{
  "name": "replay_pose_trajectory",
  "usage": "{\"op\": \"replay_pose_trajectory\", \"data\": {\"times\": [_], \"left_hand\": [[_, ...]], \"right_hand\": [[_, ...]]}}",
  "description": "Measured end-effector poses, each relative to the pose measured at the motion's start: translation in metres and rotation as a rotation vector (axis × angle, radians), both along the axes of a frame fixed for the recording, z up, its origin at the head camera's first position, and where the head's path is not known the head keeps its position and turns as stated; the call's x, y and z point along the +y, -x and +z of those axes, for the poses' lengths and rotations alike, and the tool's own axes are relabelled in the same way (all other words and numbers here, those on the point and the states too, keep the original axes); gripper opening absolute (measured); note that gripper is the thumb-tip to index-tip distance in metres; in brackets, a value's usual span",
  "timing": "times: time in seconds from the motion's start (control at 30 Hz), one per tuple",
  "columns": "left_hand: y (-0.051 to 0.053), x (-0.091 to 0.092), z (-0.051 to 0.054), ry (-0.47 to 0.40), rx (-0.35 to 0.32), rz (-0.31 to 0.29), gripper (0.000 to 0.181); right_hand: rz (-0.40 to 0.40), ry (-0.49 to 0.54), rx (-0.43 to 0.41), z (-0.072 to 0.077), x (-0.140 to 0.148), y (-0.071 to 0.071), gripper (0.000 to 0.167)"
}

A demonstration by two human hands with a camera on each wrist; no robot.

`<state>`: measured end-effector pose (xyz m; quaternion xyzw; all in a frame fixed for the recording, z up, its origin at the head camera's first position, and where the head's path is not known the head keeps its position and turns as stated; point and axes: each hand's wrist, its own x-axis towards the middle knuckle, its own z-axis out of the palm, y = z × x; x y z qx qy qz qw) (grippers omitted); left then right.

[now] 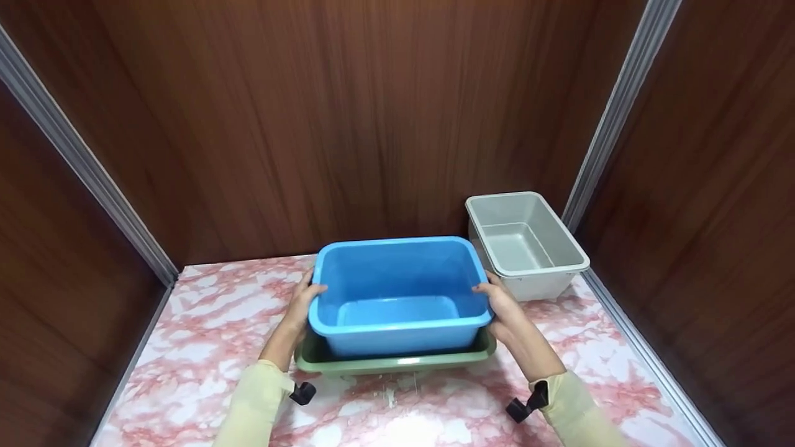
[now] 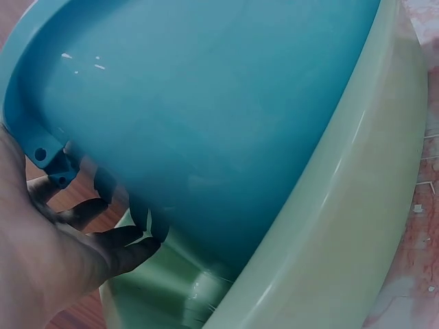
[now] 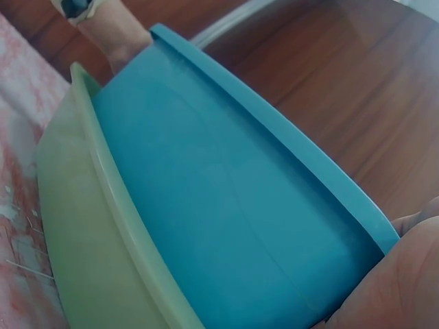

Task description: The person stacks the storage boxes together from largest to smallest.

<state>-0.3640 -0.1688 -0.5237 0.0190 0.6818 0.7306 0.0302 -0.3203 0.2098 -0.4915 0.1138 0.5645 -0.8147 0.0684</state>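
Observation:
A blue plastic basin point(image 1: 397, 329) sits partway inside a green basin point(image 1: 397, 365), its rim standing above the green one. My left hand point(image 1: 300, 305) grips the blue basin's left end, thumb over the rim and fingers beneath it on the outside. In the left wrist view those fingers of the left hand point(image 2: 82, 240) curl against the blue wall, above the green basin's inside. At the opposite end my right hand point(image 1: 506, 308) grips the rim, thumb hooked inside. The right wrist view shows only part of the right hand point(image 3: 394, 281) at the blue rim's corner.
A light grey basin point(image 1: 546, 280) stands at the back right, close to the right hand. Brown wood-grain panels point(image 1: 372, 124) with metal edge strips enclose the red-and-white marbled table point(image 1: 217, 347) on three sides. Small pale scraps point(image 1: 390, 397) lie before the green basin.

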Motion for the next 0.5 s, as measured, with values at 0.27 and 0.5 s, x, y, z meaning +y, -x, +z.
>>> {"op": "replay_pose_trajectory", "data": {"times": [0.27,0.5], "left_hand": [[0.0027,0.0001,-0.0047,-0.003,-0.026,-0.006,0.066],[0.0038,0.0023,-0.0057,-0.016,-0.022,0.002,0.065]], "right_hand": [[0.001,-0.002,-0.01,-0.0013,0.0001,0.0026,0.068],[0.013,0.002,-0.015,-0.0049,0.0018,0.005,0.071]]}}
